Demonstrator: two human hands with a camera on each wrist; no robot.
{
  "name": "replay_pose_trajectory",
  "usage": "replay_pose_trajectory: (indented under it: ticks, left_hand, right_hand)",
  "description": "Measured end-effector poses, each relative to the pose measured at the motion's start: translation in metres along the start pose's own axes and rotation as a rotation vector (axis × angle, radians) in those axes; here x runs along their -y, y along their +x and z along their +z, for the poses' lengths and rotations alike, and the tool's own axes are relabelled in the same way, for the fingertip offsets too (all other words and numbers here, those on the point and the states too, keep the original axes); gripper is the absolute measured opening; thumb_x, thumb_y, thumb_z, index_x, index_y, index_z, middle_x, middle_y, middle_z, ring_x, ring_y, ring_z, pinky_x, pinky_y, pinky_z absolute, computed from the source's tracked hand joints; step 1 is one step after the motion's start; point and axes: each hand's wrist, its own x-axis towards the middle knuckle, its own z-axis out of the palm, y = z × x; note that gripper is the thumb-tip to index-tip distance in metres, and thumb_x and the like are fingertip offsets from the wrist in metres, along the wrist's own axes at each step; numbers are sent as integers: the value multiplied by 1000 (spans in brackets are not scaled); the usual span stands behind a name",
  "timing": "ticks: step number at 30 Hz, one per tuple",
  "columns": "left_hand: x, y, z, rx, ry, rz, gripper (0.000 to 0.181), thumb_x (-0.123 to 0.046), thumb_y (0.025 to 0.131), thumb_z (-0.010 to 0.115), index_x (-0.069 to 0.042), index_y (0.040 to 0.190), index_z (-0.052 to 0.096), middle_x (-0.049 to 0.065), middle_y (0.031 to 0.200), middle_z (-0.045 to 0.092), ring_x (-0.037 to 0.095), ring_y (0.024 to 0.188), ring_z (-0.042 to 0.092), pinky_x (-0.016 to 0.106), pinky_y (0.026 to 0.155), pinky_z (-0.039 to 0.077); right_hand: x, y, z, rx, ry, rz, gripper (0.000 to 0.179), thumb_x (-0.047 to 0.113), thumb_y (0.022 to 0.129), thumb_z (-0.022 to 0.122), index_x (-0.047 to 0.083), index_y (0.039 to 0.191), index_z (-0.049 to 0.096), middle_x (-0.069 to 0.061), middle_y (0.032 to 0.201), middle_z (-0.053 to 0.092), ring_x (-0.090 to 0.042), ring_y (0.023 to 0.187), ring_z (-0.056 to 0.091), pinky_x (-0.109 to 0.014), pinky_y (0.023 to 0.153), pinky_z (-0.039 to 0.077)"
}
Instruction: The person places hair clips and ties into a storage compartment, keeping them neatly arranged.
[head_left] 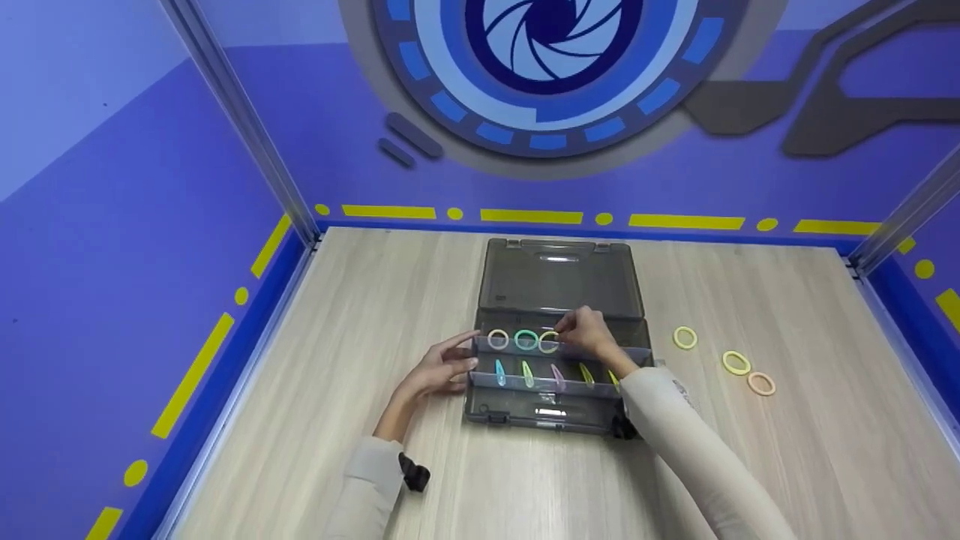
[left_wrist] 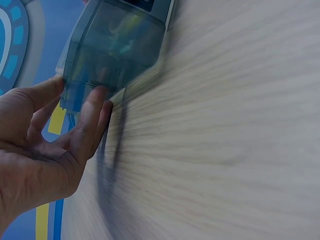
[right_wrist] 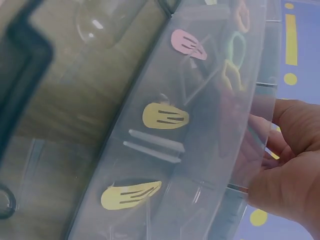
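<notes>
An open, see-through dark plastic case [head_left: 517, 424] lies on the table with its lid [head_left: 562, 281] tipped back. My left hand [head_left: 435, 371] rests against the case's left side, thumb and fingertips touching the wall. At the rear row, my right hand [head_left: 589, 334] pinches a pale yellow hair tie [head_left: 546, 351]; the fingertips are partly hidden behind clear plastic in the right wrist view. Left of it sit a green hair tie [head_left: 526, 340] and a pinkish hair tie [head_left: 498, 340]. Several snap hair clips, among them a pink clip [right_wrist: 188, 44] and a yellow clip [right_wrist: 165, 116], line the middle row.
Two yellow hair ties [head_left: 685, 337] and a peach hair tie [head_left: 761, 384] lie on the table right of the case. A patterned blue wall [head_left: 300, 135] stands behind the wooden table [head_left: 360, 300], with metal posts [head_left: 247, 120] at the corners.
</notes>
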Motion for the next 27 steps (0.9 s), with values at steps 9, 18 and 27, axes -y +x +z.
replay_pose_trajectory:
  ticks: [9, 18, 27]
  left_hand:
    - [-2, -1, -1, -3, -29, -17, 60, -11, 101, 63, -12, 157, 41, 25, 135, 53, 14, 86, 54, 25, 66, 52]
    - [-1, -2, 0, -11, 9, -16, 59, -14, 101, 64, -14, 156, 43, 26, 138, 54, 14, 95, 59, 26, 71, 55]
    - [-1, -1, 0, -14, 22, -23, 58, -15, 102, 63, -17, 156, 43, 25, 140, 54, 17, 102, 59, 30, 75, 58]
  right_hand:
    - [2, -1, 0, 53, 20, -33, 17, -5, 83, 69, -10, 97, 77, -22, 91, 77, -18, 76, 69, -35, 74, 58]
    - [0, -4, -2, 86, 55, -14, 15, 2, 88, 73, -7, 99, 77, -19, 93, 77, -14, 75, 63, -27, 69, 52]
    - [-5, -5, -19, 146, 227, -15, 21, 1, 94, 68, -12, 111, 71, -26, 102, 75, -28, 83, 73, -37, 72, 62]
